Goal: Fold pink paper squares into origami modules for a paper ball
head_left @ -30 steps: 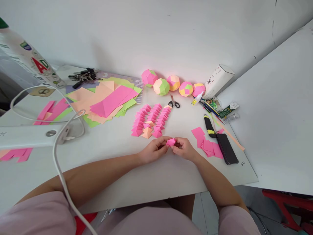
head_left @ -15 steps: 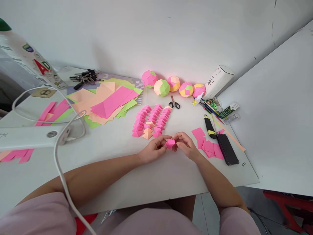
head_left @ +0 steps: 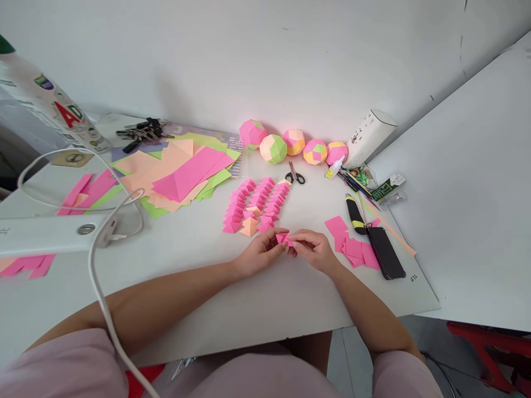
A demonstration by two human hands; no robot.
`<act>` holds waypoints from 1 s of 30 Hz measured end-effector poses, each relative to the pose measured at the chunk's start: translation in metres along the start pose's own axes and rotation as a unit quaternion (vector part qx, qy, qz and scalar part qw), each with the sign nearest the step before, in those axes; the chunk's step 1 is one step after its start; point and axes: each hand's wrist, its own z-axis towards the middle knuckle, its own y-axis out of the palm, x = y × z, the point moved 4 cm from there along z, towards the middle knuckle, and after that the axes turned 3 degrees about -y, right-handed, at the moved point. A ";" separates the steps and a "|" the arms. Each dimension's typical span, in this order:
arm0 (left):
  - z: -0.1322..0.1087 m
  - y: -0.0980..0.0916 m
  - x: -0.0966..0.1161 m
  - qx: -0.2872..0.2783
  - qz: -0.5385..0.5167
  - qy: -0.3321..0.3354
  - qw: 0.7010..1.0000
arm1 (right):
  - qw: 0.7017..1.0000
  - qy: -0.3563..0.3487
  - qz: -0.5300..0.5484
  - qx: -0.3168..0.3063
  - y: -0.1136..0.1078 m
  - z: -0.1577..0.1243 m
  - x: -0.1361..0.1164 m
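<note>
Between my two hands is a small folded piece of pink paper (head_left: 282, 238), with creased, angled faces. My left hand (head_left: 258, 255) pinches its left side between thumb and fingers. The fingertips of my right hand (head_left: 314, 250) close on its right side and cover part of it. Just beyond my hands, rows of folded pink paper units (head_left: 236, 204) stand on the white table, a few peach ones (head_left: 249, 226) among them. To the right of my right hand lie flat pink paper squares (head_left: 352, 247), overlapping one another.
Several paper balls (head_left: 274, 148) line the wall, with scissors (head_left: 295, 175) before them. Coloured sheets (head_left: 182, 171) and keys (head_left: 145, 131) lie left, near a cabled white power strip (head_left: 50, 233). A black phone (head_left: 385, 252), a cutter (head_left: 355, 214) and a white box (head_left: 371, 138) are at right.
The pink paper has turned between my fingers and now shows a pointed, creased side. My right hand has shifted slightly left, its fingers closer over the paper.
</note>
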 end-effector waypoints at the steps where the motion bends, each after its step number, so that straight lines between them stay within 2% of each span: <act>1: 0.000 0.001 0.002 -0.010 0.001 0.000 1.000 | 1.000 -0.009 0.000 0.006 0.000 0.000 0.000; 3: 0.000 0.002 0.005 -0.019 -0.013 -0.002 1.000 | 1.000 -0.025 -0.011 0.008 -0.001 0.000 -0.001; 9: 0.001 -0.003 0.006 0.029 -0.044 -0.039 0.998 | 0.994 -0.032 -0.098 -0.039 0.004 0.000 -0.003; 12: 0.001 -0.002 0.007 0.018 -0.036 -0.040 0.998 | 0.991 -0.039 -0.114 -0.055 0.005 0.000 -0.003; 15: 0.001 0.000 0.008 -0.002 -0.037 -0.030 0.999 | 0.989 -0.066 -0.120 -0.051 0.003 0.001 -0.002; 20: 0.002 -0.002 0.005 0.023 -0.048 -0.025 0.998 | 0.980 -0.099 -0.172 -0.030 0.000 0.002 0.002; 23: 0.002 -0.001 0.003 0.008 -0.046 -0.022 0.999 | 0.979 -0.105 -0.173 -0.011 -0.002 0.002 0.003; 26: 0.002 0.000 0.000 -0.011 -0.042 -0.008 0.999 | 0.987 -0.085 -0.138 0.002 -0.002 0.002 0.003; 30: 0.000 0.000 -0.003 -0.015 -0.025 0.003 1.000 | 0.997 -0.020 -0.070 0.001 0.000 0.002 0.000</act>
